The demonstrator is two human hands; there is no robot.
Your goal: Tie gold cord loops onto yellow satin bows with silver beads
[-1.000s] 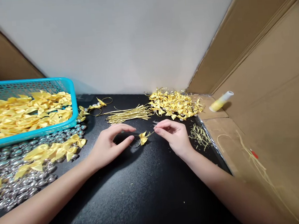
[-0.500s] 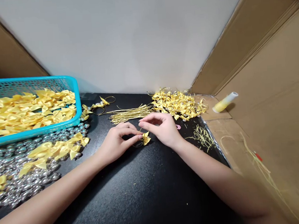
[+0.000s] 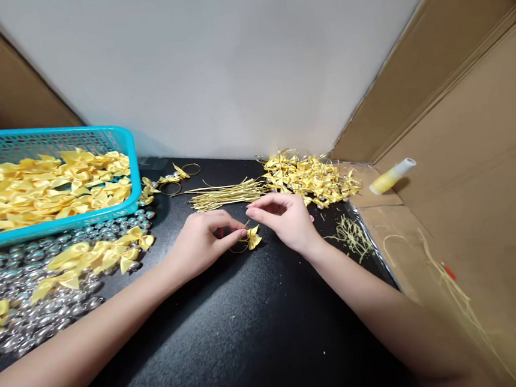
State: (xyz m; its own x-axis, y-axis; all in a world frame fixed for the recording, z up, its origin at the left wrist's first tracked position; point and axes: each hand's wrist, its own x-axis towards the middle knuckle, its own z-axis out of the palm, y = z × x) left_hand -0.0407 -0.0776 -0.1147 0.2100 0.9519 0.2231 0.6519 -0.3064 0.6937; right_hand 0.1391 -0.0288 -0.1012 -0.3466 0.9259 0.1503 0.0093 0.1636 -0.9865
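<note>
Yellow satin bow on thin gold cord point(image 3: 253, 238) is toward the black desk's point(image 3: 252, 338) far edge, pinched by the left hand point(image 3: 201, 240); whether the right hand point(image 3: 290, 221), fingertips together, grips the cord is unclear. Straight gold cords point(image 3: 226, 196) lie beyond.

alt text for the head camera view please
Over a black table, the left hand holds a small yellow bow, with the right hand close beside it. Behind lie gold cords and a heap of beaded bows; at left are silvery beads and a turquoise basket of yellow bows.
</note>
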